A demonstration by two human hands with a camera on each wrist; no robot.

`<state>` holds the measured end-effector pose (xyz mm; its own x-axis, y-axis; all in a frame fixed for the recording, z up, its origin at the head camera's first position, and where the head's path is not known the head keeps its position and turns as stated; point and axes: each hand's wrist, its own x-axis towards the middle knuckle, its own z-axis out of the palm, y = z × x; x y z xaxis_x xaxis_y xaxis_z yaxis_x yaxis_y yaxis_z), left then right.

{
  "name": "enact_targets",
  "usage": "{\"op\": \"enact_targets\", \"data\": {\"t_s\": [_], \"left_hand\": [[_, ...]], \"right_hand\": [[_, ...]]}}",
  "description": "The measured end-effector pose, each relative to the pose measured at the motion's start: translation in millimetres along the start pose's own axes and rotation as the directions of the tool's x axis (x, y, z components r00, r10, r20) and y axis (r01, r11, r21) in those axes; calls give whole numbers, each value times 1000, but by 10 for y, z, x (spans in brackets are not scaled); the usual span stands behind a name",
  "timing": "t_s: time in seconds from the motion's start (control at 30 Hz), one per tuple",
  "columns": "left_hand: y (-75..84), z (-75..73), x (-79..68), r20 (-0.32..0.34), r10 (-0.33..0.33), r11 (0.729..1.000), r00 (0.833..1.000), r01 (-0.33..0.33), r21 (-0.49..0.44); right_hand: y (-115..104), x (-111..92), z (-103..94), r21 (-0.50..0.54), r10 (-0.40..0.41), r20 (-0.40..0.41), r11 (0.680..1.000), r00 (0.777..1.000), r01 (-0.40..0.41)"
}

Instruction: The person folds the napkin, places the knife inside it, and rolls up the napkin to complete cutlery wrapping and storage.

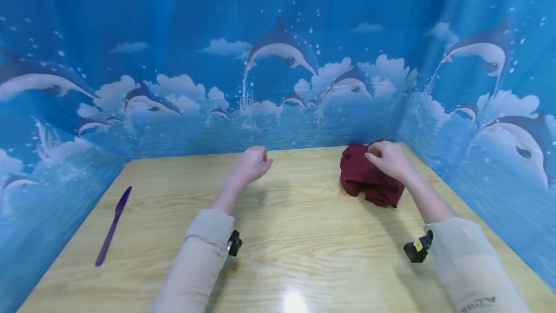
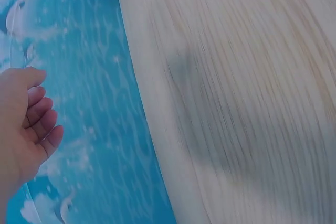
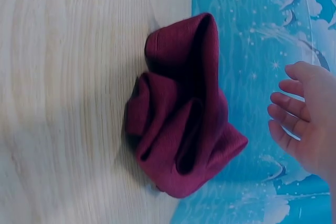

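A crumpled dark red cloth (image 1: 369,177) lies in a heap near the back right corner of the table. My right hand (image 1: 391,158) hovers by it; in the right wrist view, a gap shows between the cloth (image 3: 184,114) and my loosely bent fingers, which hold nothing. Over the back middle of the table is my left hand (image 1: 251,164), its fingers relaxed and slightly curled. Nothing is in that hand (image 2: 31,124) in the left wrist view either. A purple table knife (image 1: 114,226) lies on the table's left side, well away from both hands.
The pale wood-grain table (image 1: 295,226) is bordered at the back and both sides by a blue curtain (image 1: 195,23) printed with dolphins and clouds. Small black devices sit at both wrists, one at the right sleeve (image 1: 469,255).
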<state>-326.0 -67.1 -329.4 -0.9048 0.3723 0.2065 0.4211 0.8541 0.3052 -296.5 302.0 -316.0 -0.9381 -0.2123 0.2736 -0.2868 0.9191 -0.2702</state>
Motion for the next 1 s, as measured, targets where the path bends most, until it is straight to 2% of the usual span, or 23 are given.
{"op": "enact_targets", "data": {"t_s": [0.3,0.47,0.57,0.67,0.8,1.0], "left_hand": [[499,190,213,38,101,995,994,-101,-1],[791,326,314,80,175,982,981,-180,64],[931,414,356,90,212,969,973,-221,111],[1056,508,392,91,235,957,968,-247,152],[1222,650,436,98,247,949,964,-261,176],[1466,890,441,152,199,956,968,-226,185]], "right_hand": [[189,-98,-120,15,40,93,999,995,-42],[325,-173,-140,40,36,180,998,983,-44],[397,-210,-131,51,0,217,999,976,-11],[446,-247,-111,50,-4,247,999,969,-9],[487,-290,-88,32,30,262,999,965,-40],[526,-352,-21,8,75,270,997,960,-80]]}}
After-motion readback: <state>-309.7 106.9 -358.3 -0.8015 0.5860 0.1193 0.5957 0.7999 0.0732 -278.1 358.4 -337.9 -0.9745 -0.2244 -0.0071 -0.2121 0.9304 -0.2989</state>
